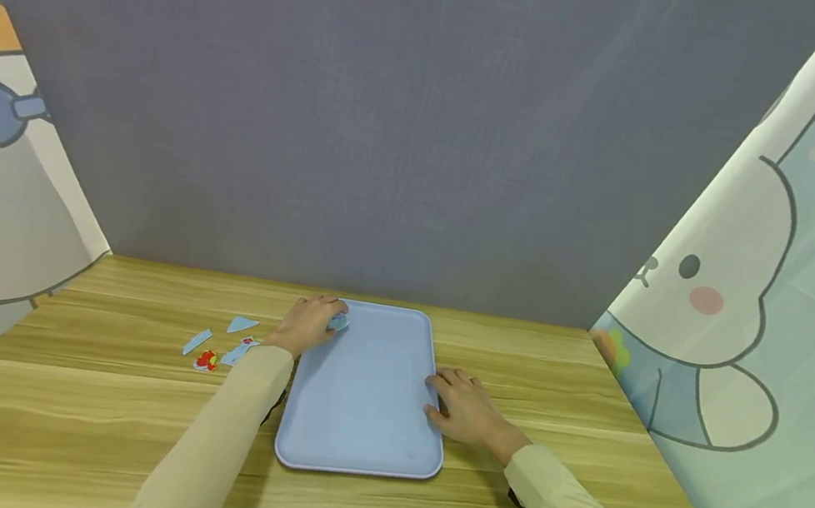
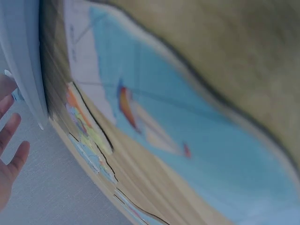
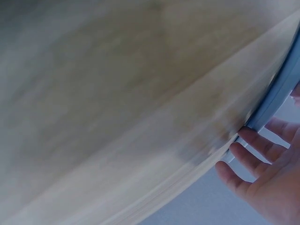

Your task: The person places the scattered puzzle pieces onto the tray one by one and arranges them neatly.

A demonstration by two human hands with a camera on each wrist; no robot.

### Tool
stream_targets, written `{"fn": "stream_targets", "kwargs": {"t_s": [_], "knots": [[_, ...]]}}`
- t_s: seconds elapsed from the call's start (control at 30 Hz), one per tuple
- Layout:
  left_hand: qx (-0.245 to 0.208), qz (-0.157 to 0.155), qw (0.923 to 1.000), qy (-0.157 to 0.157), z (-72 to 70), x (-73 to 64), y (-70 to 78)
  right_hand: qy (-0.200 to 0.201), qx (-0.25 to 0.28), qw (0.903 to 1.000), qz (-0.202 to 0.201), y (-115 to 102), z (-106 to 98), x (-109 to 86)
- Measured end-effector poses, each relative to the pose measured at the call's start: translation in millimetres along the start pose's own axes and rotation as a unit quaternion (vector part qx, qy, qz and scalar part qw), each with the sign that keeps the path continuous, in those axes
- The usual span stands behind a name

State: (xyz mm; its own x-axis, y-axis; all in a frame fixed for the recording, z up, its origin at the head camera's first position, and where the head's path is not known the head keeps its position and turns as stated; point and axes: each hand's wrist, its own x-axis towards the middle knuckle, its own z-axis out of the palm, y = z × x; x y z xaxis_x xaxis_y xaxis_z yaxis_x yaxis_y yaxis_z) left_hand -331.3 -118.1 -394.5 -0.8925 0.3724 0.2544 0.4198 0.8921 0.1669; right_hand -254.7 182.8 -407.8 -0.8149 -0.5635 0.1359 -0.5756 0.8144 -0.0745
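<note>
In the head view a light blue tray (image 1: pixel 364 400) lies on the wooden table. My left hand (image 1: pixel 309 324) is over its far left corner, pinching a small light blue puzzle piece (image 1: pixel 338 322) between thumb and fingers. Most of that piece's outline is hidden by the hand. At the tray's right rim rests my right hand (image 1: pixel 466 406), its fingertips on the edge and its thumb nearer the front. Seen from the right wrist, the fingers (image 3: pixel 251 159) are loosely extended against the tray's side (image 3: pixel 276 96).
Left of the tray several flat puzzle pieces lie on the table: a blue sliver (image 1: pixel 197 341), a blue triangle (image 1: pixel 243 324), a red-printed piece (image 1: pixel 206 361) and others. A large blue printed piece (image 2: pixel 154 108) fills the left wrist view. A grey panel (image 1: pixel 393 118) stands behind.
</note>
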Motion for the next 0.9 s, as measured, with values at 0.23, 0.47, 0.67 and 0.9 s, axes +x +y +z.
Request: {"fn": "stream_targets", "kwargs": {"t_s": [0.23,0.47,0.67,0.9], "knots": [[0.009,-0.004,0.9998,-0.017,-2.5,-0.5,3.1,0.001,-0.002,1.0,0.0,0,2,0.4],[0.012,0.006,0.9998,-0.018,-3.8,-3.4,2.5,-0.004,0.0,1.0,0.005,-1,0,0.5],[0.017,0.023,0.9995,-0.012,-5.1,-7.0,-1.9,-0.006,0.0,1.0,0.004,-1,-2,-0.4],[0.027,0.044,0.9986,-0.008,-11.8,-16.5,-4.9,-0.01,0.003,0.9999,0.005,-1,-3,-0.4]]}}
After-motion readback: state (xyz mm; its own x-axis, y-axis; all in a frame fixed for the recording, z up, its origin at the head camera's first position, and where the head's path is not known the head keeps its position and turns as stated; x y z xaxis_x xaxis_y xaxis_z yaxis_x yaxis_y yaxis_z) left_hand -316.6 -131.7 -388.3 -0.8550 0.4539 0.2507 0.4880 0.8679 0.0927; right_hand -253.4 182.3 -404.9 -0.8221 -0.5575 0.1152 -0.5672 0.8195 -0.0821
